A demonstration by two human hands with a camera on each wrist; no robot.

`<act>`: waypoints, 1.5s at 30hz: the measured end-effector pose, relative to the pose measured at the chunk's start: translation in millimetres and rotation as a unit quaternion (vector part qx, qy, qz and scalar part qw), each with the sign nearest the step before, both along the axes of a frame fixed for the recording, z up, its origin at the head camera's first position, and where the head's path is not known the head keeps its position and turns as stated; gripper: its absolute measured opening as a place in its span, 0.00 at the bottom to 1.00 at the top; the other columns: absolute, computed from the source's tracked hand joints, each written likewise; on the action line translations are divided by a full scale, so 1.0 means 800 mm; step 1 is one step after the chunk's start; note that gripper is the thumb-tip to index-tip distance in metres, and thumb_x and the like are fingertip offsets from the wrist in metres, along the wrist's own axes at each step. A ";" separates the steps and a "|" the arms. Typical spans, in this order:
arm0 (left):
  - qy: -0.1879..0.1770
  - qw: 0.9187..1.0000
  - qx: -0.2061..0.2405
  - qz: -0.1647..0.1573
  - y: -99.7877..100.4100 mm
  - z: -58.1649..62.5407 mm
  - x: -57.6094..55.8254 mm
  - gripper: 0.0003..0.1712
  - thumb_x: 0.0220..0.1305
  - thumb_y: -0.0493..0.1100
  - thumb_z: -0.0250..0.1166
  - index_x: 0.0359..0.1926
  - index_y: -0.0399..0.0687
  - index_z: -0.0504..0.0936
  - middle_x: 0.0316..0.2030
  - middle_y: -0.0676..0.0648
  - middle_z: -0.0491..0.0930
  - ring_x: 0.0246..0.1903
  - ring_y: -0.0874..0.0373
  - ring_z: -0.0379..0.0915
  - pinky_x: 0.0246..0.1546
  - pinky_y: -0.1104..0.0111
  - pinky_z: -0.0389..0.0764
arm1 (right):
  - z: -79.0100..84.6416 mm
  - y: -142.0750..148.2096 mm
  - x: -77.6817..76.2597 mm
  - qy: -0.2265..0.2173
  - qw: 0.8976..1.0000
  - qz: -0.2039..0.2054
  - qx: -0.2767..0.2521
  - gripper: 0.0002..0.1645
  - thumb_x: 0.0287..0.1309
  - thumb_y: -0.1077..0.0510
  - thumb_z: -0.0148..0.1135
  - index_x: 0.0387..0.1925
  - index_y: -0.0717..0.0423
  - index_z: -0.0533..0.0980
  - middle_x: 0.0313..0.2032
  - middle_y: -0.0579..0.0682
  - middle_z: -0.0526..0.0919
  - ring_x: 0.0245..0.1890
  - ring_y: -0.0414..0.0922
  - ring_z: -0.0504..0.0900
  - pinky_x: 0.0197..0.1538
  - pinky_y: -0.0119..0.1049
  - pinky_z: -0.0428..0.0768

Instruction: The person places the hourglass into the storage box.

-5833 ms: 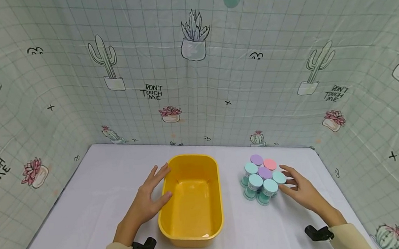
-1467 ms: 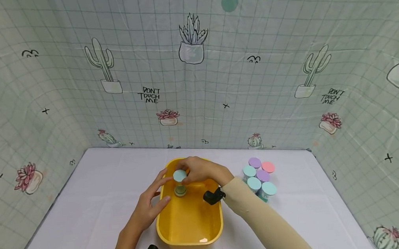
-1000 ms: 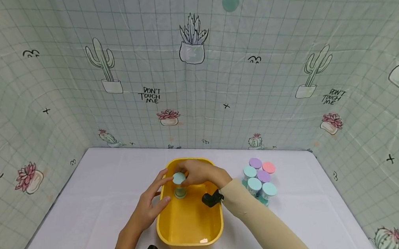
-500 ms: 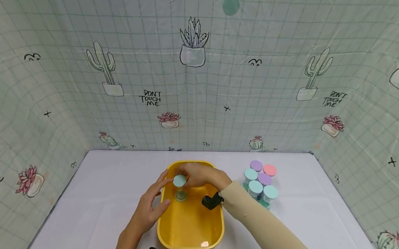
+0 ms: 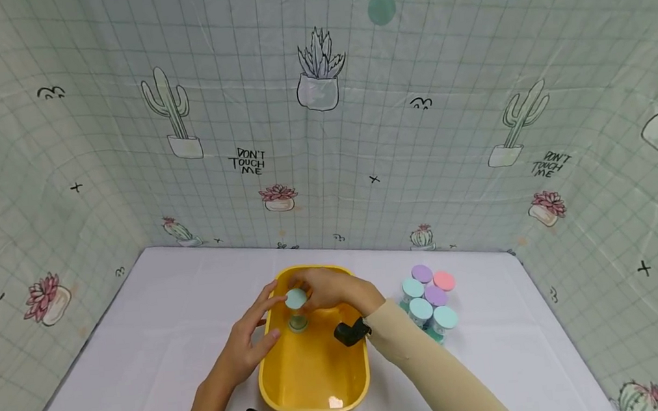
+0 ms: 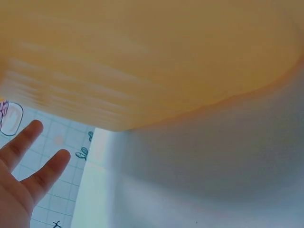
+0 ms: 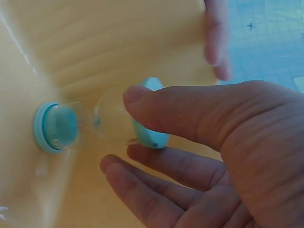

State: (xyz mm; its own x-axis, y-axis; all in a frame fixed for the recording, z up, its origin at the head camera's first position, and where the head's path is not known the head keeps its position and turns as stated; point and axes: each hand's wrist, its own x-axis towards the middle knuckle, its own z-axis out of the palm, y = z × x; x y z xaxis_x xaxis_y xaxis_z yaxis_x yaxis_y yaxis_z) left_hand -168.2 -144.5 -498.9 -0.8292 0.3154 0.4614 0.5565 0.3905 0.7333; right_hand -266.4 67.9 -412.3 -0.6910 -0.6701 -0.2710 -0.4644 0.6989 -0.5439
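A small hourglass (image 5: pixel 296 298) with light teal caps stands upright inside the yellow bin (image 5: pixel 317 371), near its far left corner. My right hand (image 5: pixel 332 290) reaches over the bin and pinches the top cap between thumb and forefinger. In the right wrist view, the clear glass (image 7: pixel 110 114) narrows to a waist, and the teal base (image 7: pixel 59 127) is on the bin floor. The other right fingers are loosely bent below the thumb. My left hand (image 5: pixel 241 347) rests at the bin's left rim, fingers spread and fairly straight; two of its fingers (image 6: pixel 50 171) show in the left wrist view.
Right of the bin, several more hourglasses stand in a close group: teal-capped ones (image 5: pixel 420 308), purple-capped ones (image 5: pixel 422 274) and a pink-capped one (image 5: pixel 444 281). A white cloth covers the table (image 5: pixel 179 310). Patterned curtain (image 5: pixel 325 160) encloses the back and sides.
Earlier my right hand was at the group of hourglasses; it has brought a teal-capped one left into the bin. Over the last second both hands have barely moved.
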 end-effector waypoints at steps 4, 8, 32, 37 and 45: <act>0.007 1.000 0.001 0.006 -0.001 -0.004 0.003 0.30 0.66 0.35 0.60 0.69 0.50 0.74 0.79 0.44 0.59 0.74 0.46 0.62 0.56 0.52 0.81 | 0.009 0.007 0.007 -0.026 0.999 -0.021 -0.007 0.33 0.62 0.53 0.73 0.66 0.53 0.75 0.60 0.52 0.83 0.60 0.50 0.82 0.62 0.43 0.80; 0.021 1.000 0.000 0.015 -0.003 -0.003 0.003 0.29 0.65 0.36 0.62 0.68 0.50 0.76 0.79 0.45 0.61 0.74 0.47 0.63 0.57 0.52 0.81 | 0.025 0.018 0.015 -0.024 0.999 -0.016 -0.033 0.31 0.62 0.55 0.72 0.65 0.55 0.75 0.60 0.55 0.83 0.62 0.52 0.82 0.63 0.46 0.80; -0.011 1.000 0.003 -0.001 -0.007 0.001 0.002 0.29 0.67 0.37 0.60 0.69 0.52 0.73 0.79 0.43 0.58 0.75 0.40 0.59 0.56 0.46 0.78 | 0.062 0.235 0.022 0.091 0.976 -0.134 -0.146 0.42 0.65 0.50 0.69 0.75 0.55 0.63 0.73 0.60 0.69 0.73 0.63 0.66 0.68 0.62 0.71; -0.015 1.000 -0.008 -0.007 -0.004 -0.001 0.001 0.28 0.68 0.39 0.59 0.69 0.53 0.72 0.80 0.43 0.57 0.73 0.35 0.60 0.55 0.41 0.75 | 0.030 0.274 0.019 0.100 0.974 -0.158 -0.132 0.47 0.65 0.49 0.69 0.77 0.58 0.59 0.74 0.64 0.65 0.74 0.66 0.63 0.67 0.65 0.70; -0.021 0.999 -0.019 -0.022 -0.001 0.007 -0.002 0.27 0.70 0.42 0.60 0.69 0.52 0.72 0.80 0.43 0.56 0.74 0.35 0.59 0.56 0.38 0.75 | 0.007 0.323 0.020 0.097 0.968 -0.216 -0.081 0.53 0.61 0.41 0.71 0.78 0.56 0.57 0.72 0.67 0.67 0.73 0.71 0.62 0.67 0.67 0.69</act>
